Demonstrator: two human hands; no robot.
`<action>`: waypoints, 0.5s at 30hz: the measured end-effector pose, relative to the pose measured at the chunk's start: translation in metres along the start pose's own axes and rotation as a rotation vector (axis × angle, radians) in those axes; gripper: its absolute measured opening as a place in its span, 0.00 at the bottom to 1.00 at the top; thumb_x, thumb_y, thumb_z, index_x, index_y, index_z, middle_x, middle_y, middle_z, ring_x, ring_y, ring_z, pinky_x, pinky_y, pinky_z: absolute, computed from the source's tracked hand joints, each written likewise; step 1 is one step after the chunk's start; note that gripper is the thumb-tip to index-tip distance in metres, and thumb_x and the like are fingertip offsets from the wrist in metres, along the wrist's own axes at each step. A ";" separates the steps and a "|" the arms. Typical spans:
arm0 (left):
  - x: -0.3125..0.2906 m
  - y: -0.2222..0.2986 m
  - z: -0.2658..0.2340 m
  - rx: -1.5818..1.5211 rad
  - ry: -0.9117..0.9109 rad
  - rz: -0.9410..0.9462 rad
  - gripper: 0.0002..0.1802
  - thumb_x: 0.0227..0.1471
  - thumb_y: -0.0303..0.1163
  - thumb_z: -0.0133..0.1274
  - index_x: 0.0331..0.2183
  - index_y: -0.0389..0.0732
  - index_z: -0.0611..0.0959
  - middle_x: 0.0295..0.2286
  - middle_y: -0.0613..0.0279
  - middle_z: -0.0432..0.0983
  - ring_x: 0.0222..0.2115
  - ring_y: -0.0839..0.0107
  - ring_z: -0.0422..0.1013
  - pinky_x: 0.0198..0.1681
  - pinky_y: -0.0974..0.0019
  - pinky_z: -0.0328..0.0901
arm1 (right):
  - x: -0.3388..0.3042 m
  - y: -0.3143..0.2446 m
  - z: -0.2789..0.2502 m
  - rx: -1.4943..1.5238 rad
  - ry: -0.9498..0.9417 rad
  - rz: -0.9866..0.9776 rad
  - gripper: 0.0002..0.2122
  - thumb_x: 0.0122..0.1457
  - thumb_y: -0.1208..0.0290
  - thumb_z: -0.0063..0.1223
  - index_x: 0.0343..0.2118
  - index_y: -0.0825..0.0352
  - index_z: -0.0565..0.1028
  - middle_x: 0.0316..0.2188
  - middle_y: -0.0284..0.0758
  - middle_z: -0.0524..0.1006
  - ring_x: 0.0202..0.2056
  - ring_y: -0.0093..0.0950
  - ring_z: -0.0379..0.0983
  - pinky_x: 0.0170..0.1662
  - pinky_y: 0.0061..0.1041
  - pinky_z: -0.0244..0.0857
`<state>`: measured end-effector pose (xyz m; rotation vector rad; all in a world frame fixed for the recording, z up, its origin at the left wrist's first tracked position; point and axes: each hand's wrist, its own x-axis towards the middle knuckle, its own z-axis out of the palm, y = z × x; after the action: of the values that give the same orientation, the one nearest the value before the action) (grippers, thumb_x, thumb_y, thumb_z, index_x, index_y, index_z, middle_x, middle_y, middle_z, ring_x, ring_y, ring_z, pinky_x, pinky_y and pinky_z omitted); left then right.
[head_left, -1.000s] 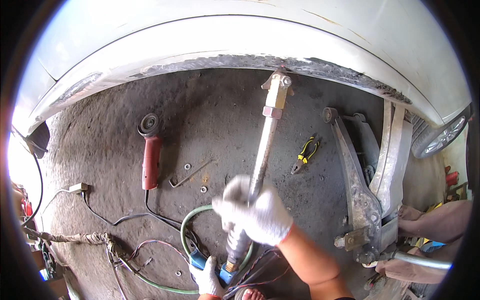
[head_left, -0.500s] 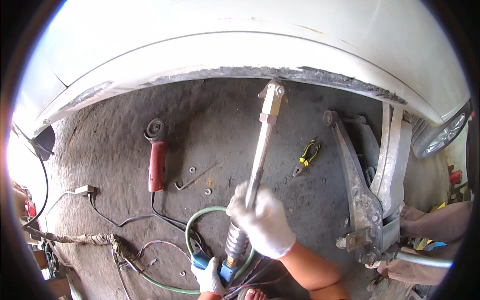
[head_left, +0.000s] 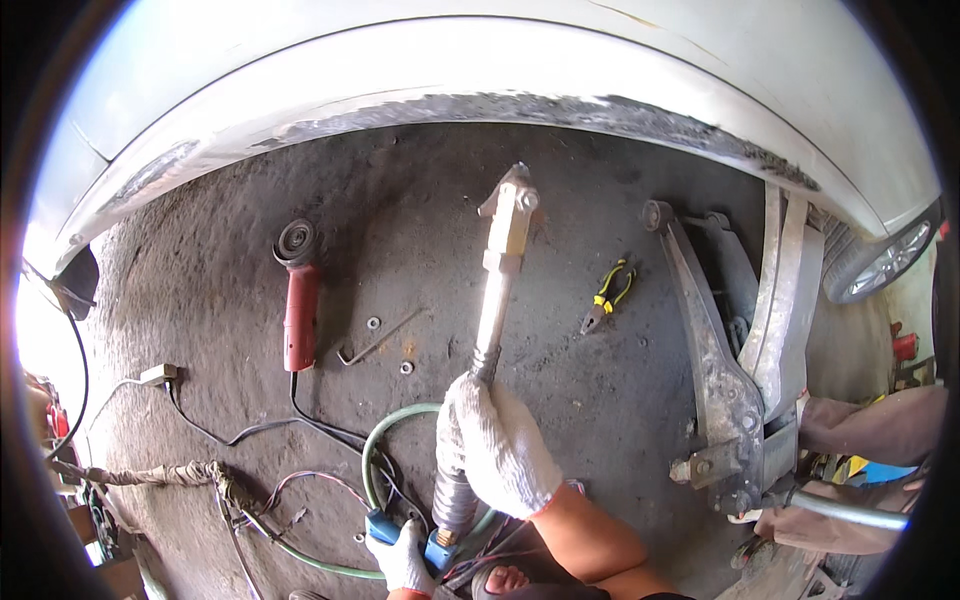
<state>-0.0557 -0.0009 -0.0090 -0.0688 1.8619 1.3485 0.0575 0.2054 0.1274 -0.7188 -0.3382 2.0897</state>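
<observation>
A slide hammer dent puller, its metal rod [head_left: 492, 310] pointing away from me, spans both my hands. My left hand [head_left: 402, 560], in a white glove, is closed round its blue handle [head_left: 381, 527] at the lower edge. Farther up, my gloved right hand [head_left: 500, 445] grips the shaft at the upper end of a grey ribbed cylinder [head_left: 455, 502]. Its brass-coloured head [head_left: 511, 215] ends in a pointed tip, which appears apart from the scraped grey sill [head_left: 560, 112] of a white car [head_left: 400, 60]. My right palm and fingertips are partly hidden.
On the concrete floor lie a red angle grinder [head_left: 301, 318], yellow-and-black pliers [head_left: 608, 297], a bent rod [head_left: 380, 336] and nuts. A green hose [head_left: 385, 430] and cables surround my left hand. At right, a floor jack [head_left: 715, 380] stands beside another person's legs [head_left: 865, 435].
The puller's tip has moved left and back toward me, away from the sill. My right hand has shifted left with the shaft, now by the ribbed cylinder. My view has shifted slightly.
</observation>
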 end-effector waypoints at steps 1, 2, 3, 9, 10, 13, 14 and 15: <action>0.000 -0.002 0.001 0.025 0.006 0.001 0.33 0.47 0.25 0.60 0.53 0.42 0.65 0.39 0.60 0.68 0.37 0.66 0.71 0.42 0.60 0.71 | 0.003 -0.008 0.007 -0.105 -0.034 -0.040 0.11 0.72 0.63 0.42 0.33 0.62 0.68 0.23 0.23 0.67 0.22 0.14 0.64 0.23 0.17 0.60; 0.002 -0.005 0.001 0.050 0.013 0.003 0.33 0.47 0.25 0.60 0.54 0.42 0.65 0.40 0.59 0.68 0.37 0.66 0.70 0.41 0.61 0.71 | 0.005 -0.014 0.012 -0.209 -0.069 -0.081 0.10 0.72 0.65 0.41 0.34 0.63 0.68 0.23 0.23 0.67 0.23 0.13 0.64 0.24 0.17 0.61; 0.002 -0.007 0.002 0.076 0.019 0.004 0.34 0.47 0.26 0.60 0.54 0.43 0.64 0.40 0.59 0.68 0.37 0.67 0.70 0.40 0.62 0.71 | 0.005 -0.017 0.015 -0.184 -0.097 -0.078 0.08 0.72 0.66 0.43 0.36 0.63 0.67 0.23 0.23 0.67 0.23 0.13 0.64 0.23 0.15 0.60; 0.005 0.003 0.013 0.062 0.030 -0.039 0.42 0.44 0.27 0.64 0.59 0.39 0.64 0.47 0.57 0.68 0.44 0.65 0.67 0.50 0.60 0.65 | 0.009 -0.026 0.020 -0.193 -0.062 -0.123 0.09 0.72 0.64 0.42 0.36 0.63 0.67 0.22 0.23 0.67 0.21 0.13 0.63 0.23 0.15 0.60; 0.008 0.004 0.013 0.061 0.023 -0.024 0.42 0.44 0.27 0.64 0.59 0.40 0.64 0.47 0.57 0.68 0.44 0.65 0.67 0.50 0.60 0.65 | 0.009 -0.027 0.021 -0.219 -0.054 -0.143 0.09 0.72 0.64 0.42 0.36 0.63 0.67 0.22 0.23 0.67 0.21 0.13 0.63 0.23 0.15 0.60; 0.010 0.004 0.012 0.051 0.009 -0.009 0.42 0.44 0.26 0.64 0.59 0.40 0.64 0.47 0.59 0.68 0.44 0.66 0.66 0.50 0.61 0.65 | 0.010 -0.030 0.021 -0.294 -0.032 -0.171 0.11 0.72 0.61 0.43 0.35 0.63 0.67 0.22 0.25 0.67 0.21 0.15 0.63 0.24 0.17 0.61; 0.010 0.005 0.013 0.046 0.013 -0.010 0.42 0.44 0.26 0.65 0.59 0.40 0.64 0.47 0.59 0.68 0.44 0.66 0.66 0.50 0.61 0.65 | 0.012 -0.030 0.021 -0.292 -0.029 -0.167 0.12 0.72 0.60 0.42 0.34 0.62 0.67 0.21 0.26 0.67 0.20 0.17 0.63 0.24 0.19 0.61; 0.010 0.006 0.013 0.040 0.016 -0.012 0.42 0.44 0.26 0.65 0.59 0.40 0.64 0.47 0.59 0.67 0.44 0.67 0.67 0.50 0.61 0.65 | 0.013 -0.030 0.020 -0.289 -0.026 -0.164 0.13 0.72 0.59 0.42 0.33 0.62 0.68 0.21 0.27 0.67 0.20 0.18 0.62 0.24 0.21 0.60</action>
<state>-0.0571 0.0162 -0.0121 -0.0703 1.8980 1.3056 0.0590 0.2343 0.1534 -0.8042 -0.7011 1.9163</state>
